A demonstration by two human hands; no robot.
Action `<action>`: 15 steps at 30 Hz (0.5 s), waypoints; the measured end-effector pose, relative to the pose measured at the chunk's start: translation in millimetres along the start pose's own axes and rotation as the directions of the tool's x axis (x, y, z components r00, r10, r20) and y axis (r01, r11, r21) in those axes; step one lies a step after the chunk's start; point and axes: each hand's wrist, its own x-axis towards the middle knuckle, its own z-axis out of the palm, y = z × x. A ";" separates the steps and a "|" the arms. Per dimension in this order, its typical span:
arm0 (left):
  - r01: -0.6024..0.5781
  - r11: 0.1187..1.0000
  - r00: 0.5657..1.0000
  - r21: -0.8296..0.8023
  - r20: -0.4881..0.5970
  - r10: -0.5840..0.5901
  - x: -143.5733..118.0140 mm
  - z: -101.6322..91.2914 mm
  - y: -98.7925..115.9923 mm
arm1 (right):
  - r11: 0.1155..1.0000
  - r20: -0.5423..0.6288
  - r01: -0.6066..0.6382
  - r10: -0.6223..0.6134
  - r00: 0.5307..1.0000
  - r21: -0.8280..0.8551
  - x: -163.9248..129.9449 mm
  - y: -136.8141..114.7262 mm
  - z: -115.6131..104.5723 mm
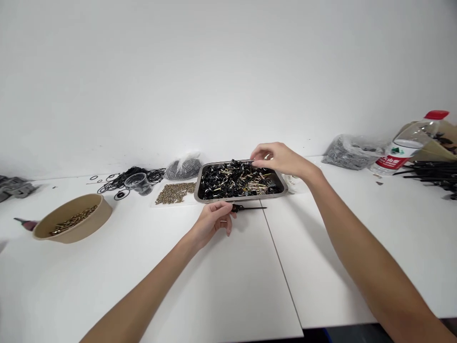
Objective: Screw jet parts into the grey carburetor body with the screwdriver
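A metal tray (282,189) full of small black and brass parts sits on the white table. My right hand (276,158) reaches over the tray's far right side, its fingertips pinched among the parts; whether a part is between them is hidden. My left hand (214,220) rests on the table just in front of the tray, fingers curled around the black handle of a thin pointed tool (250,207) whose tip points right.
A brown paper bowl (80,228) with brass pieces stands at the left. Black rubber rings (121,178), a clear cup (138,183), a pile of brass bits (174,192) and bags of parts (183,167) lie beyond. A water bottle (407,145) and black rods (433,172) sit at right.
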 end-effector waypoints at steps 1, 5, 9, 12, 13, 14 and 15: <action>0.013 1.000 1.000 0.007 0.021 -0.013 -0.1 1.1 -2.3 | 0.998 -0.042 -0.050 0.048 0.998 -0.044 1.1 13.7 -3.7; 0.055 0.997 0.994 0.057 0.091 -0.060 -0.8 5.0 -8.3 | 0.970 -0.068 -0.198 0.190 0.979 -0.140 6.1 66.0 3.4; 0.066 0.993 0.991 0.094 0.107 -0.076 -1.1 5.2 -8.7 | 0.967 -0.010 -0.214 0.215 0.977 -0.140 10.5 94.7 29.4; 0.068 0.992 0.991 0.104 0.110 -0.079 -0.9 4.4 -8.0 | 0.931 -0.007 -0.213 0.221 0.975 -0.298 12.3 100.3 45.8; 0.069 0.992 0.990 0.106 0.114 -0.081 -0.9 4.2 -7.9 | 0.908 -0.013 -0.206 0.216 0.976 -0.365 12.5 100.3 49.5; 0.070 0.992 0.990 0.107 0.119 -0.082 -0.7 4.1 -7.8 | 0.885 -0.017 -0.197 0.210 0.978 -0.421 12.5 99.9 52.2; 0.071 0.992 0.989 0.106 0.122 -0.084 -0.6 4.1 -7.7 | 0.868 -0.017 -0.188 0.204 0.979 -0.459 12.5 99.0 54.1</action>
